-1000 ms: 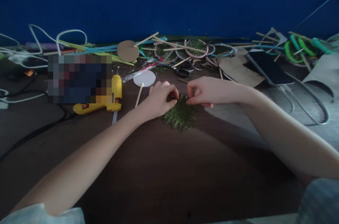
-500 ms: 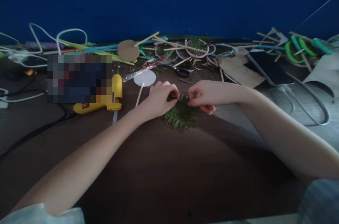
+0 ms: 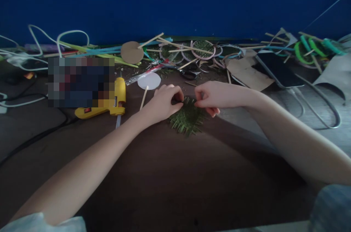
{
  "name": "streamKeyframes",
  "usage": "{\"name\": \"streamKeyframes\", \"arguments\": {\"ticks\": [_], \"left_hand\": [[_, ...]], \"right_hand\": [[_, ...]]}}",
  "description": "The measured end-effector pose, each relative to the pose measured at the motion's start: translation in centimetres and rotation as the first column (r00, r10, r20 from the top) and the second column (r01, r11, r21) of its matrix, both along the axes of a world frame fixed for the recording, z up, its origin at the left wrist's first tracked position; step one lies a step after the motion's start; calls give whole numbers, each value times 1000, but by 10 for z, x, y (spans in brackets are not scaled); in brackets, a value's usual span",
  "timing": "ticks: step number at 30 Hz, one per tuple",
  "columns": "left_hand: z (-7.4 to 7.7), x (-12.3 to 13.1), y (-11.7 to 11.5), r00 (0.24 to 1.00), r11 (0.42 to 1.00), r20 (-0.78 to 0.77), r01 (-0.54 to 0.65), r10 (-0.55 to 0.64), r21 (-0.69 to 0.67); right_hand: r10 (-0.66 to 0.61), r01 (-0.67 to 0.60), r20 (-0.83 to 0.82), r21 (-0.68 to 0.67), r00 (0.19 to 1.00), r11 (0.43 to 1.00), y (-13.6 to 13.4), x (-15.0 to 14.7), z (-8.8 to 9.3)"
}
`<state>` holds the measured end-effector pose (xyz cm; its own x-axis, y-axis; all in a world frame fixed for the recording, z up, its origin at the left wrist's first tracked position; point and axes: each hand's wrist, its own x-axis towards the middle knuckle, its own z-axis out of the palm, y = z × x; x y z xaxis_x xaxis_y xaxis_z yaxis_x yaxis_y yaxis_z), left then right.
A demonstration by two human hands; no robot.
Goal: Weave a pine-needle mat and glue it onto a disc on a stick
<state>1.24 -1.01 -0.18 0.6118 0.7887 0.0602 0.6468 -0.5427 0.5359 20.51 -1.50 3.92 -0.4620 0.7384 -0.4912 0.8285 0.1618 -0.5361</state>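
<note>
A small mat of woven green leaf strips (image 3: 189, 118), with loose ends sticking out along its edge, lies on the dark table in front of me. My left hand (image 3: 168, 102) pinches its far left edge between thumb and forefinger. On the far right edge, my right hand (image 3: 207, 97) is closed in a pinch too, its other fingers curled beneath. The fingertips hide the bits of strip they hold. Just beyond my left hand are a white paper disc (image 3: 149, 80) and a thin wooden stick (image 3: 144, 97).
A yellow glue gun (image 3: 118, 97) stands left, beside a blurred-out patch. Scissors (image 3: 189, 75), a cardboard disc (image 3: 132, 52), and several ringed woven pieces (image 3: 203, 49) lie along the back. To the right are cardboard scraps (image 3: 246, 71) and a phone (image 3: 278, 68) with a cable.
Both hands stay pinched at the mat's far edge with only slight finger movement. The whole view has shifted a little to the left.
</note>
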Motion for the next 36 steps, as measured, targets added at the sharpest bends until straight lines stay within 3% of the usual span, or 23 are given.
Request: {"name": "streamKeyframes", "arguments": {"ticks": [17, 24, 36], "left_hand": [[-2, -1, 1, 999, 1000, 40, -3, 3, -2], [3, 0, -5, 999, 992, -24, -44, 41, -119], [2, 0, -5, 997, 996, -64, -52, 47, -77]], "right_hand": [[-7, 3, 59, 73, 998, 997, 0, -10, -7], [-18, 15, 43, 76, 999, 997, 1, -9, -9], [-20, 22, -12, 182, 1000, 983, 0, -9, -6]]}}
